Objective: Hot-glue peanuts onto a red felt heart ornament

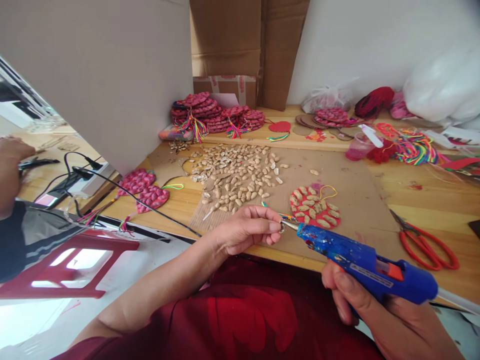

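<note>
My right hand (369,295) is wrapped round the handle of a blue hot glue gun (348,255), whose metal nozzle points left. At the nozzle's tip, my left hand (250,227) pinches a small thing, mostly covered by the fingers; it looks like a peanut (282,228). Just beyond the gun lies a red disc (323,220) with peanuts set on it in rings and a yellow loop at its top edge. A heap of peanuts in their shells (240,175) spreads over the cardboard sheet (348,185) past my left hand.
Orange-handled scissors (427,245) lie at the right. Pink-red finished discs (213,115) with tassels are stacked at the back; two more (152,198) lie left. A black cable (150,200) crosses the table's left edge. Coloured cords (416,145) lie back right. Another person's arm (11,170) shows far left.
</note>
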`<action>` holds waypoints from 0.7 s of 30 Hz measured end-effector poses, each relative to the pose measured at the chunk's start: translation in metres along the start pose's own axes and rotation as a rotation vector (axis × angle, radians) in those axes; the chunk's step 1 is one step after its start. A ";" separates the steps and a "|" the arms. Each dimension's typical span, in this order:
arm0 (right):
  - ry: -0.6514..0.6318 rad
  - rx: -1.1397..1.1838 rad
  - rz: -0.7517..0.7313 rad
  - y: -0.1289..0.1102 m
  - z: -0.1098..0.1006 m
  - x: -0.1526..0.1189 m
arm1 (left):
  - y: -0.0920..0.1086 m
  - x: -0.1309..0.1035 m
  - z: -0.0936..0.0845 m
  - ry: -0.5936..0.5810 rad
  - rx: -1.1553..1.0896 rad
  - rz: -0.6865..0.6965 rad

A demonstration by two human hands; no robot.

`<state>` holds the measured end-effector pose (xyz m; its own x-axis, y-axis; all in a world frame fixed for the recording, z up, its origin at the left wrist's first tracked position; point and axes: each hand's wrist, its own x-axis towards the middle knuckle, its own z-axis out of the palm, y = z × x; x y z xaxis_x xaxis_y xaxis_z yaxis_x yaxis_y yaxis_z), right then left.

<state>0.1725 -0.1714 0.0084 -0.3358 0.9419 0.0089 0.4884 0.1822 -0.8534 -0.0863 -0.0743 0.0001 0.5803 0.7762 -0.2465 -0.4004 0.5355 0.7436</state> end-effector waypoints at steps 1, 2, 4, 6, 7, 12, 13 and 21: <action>0.006 0.000 -0.002 0.000 0.000 0.000 | 0.000 0.000 0.000 0.002 -0.005 -0.002; 0.012 -0.001 -0.002 -0.001 -0.001 0.000 | 0.000 0.000 0.000 0.005 -0.010 -0.003; 0.020 0.004 0.000 -0.001 -0.001 0.000 | 0.000 0.000 0.000 0.009 -0.017 -0.006; 0.017 0.013 0.006 -0.001 0.000 -0.001 | 0.000 0.000 0.000 0.012 -0.023 -0.007; 0.017 0.018 0.009 -0.001 0.000 -0.001 | 0.000 0.000 0.000 0.011 -0.025 -0.008; 0.009 0.015 0.008 -0.001 -0.001 0.000 | -0.001 0.000 -0.001 0.000 -0.029 -0.007; 0.008 0.012 0.006 -0.002 -0.001 0.001 | -0.001 0.000 -0.002 0.000 -0.029 -0.006; 0.057 0.000 -0.013 -0.002 0.002 0.003 | -0.002 0.001 -0.003 0.017 -0.035 0.000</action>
<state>0.1686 -0.1694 0.0091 -0.2958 0.9540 0.0494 0.4844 0.1944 -0.8530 -0.0872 -0.0739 -0.0039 0.5682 0.7817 -0.2570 -0.4254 0.5464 0.7214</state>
